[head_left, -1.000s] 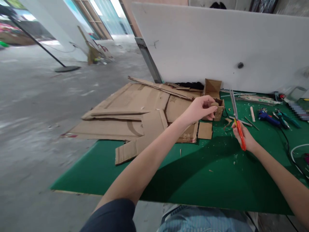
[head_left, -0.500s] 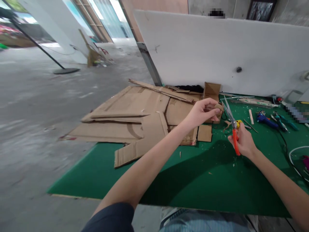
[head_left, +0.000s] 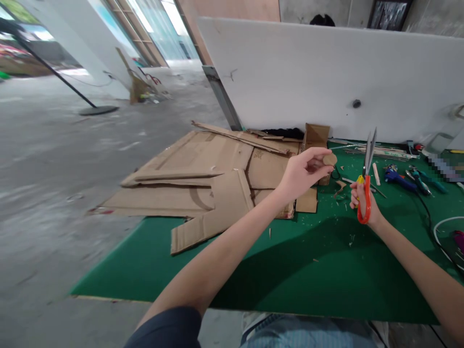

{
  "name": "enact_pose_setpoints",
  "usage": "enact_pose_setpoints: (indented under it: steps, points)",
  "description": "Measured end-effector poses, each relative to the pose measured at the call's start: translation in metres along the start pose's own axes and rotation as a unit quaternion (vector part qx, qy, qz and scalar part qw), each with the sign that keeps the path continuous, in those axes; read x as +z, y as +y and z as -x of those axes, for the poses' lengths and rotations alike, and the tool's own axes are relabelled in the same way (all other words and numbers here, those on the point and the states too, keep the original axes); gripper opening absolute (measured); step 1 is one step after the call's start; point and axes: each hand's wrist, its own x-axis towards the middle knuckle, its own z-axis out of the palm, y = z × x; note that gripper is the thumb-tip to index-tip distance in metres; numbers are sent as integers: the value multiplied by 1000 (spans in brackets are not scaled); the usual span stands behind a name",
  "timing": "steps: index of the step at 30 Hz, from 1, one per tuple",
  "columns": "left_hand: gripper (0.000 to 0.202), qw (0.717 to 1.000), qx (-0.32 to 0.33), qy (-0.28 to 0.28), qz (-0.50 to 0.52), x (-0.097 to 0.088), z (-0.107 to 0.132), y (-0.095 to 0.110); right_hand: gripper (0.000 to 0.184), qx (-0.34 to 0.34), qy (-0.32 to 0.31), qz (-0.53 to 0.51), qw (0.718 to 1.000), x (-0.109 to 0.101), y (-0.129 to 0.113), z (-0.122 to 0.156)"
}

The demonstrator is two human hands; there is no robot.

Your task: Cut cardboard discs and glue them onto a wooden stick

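Note:
My left hand (head_left: pixel 306 171) is stretched out over the cardboard pile and pinches a small round cardboard piece (head_left: pixel 329 159) between thumb and fingertips. To its right, my right hand (head_left: pixel 362 203) grips orange-handled scissors (head_left: pixel 367 179), blades closed and pointing up. Both hands hover above the green table (head_left: pixel 290 270). A small open cardboard box (head_left: pixel 316 136) stands just behind the left hand.
Flat cardboard sheets (head_left: pixel 203 179) are piled over the table's left half and overhang its edge. A white panel (head_left: pixel 326 72) stands along the back. A blue glue gun (head_left: pixel 398 177), pliers, sticks and a white cable lie at the right. Scraps litter the mat.
The scissors swung from leaning left toward the cardboard piece to upright, a little further right. My left hand stayed in place, still pinching the round piece.

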Motion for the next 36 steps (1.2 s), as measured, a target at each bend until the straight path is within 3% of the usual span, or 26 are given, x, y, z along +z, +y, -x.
enact_pose_setpoints:
  steps: [3,5,17,21,25,31,36]
  points:
    - [29,998,27,-3,-54,1,2,3,57,29,44,-141,989,-4,-1,-5]
    - [28,996,41,-7,-74,1,3,4,59,43,47,-181,981,-6,-2,-6]
    - [40,989,87,-1,-122,-3,2,-7,65,56,26,-250,966,-12,-8,-10]
    - [29,999,28,12,-14,3,2,-8,64,48,22,-251,967,-13,-6,-12]
    - [29,992,-38,3,117,5,-1,-7,60,26,-7,-231,972,-13,-1,-11]
    - [23,979,-100,8,177,3,-3,-1,56,18,-29,-196,980,-13,2,-9]
    - [21,956,-157,54,242,7,-4,-7,54,3,-40,-161,986,-12,2,-6]
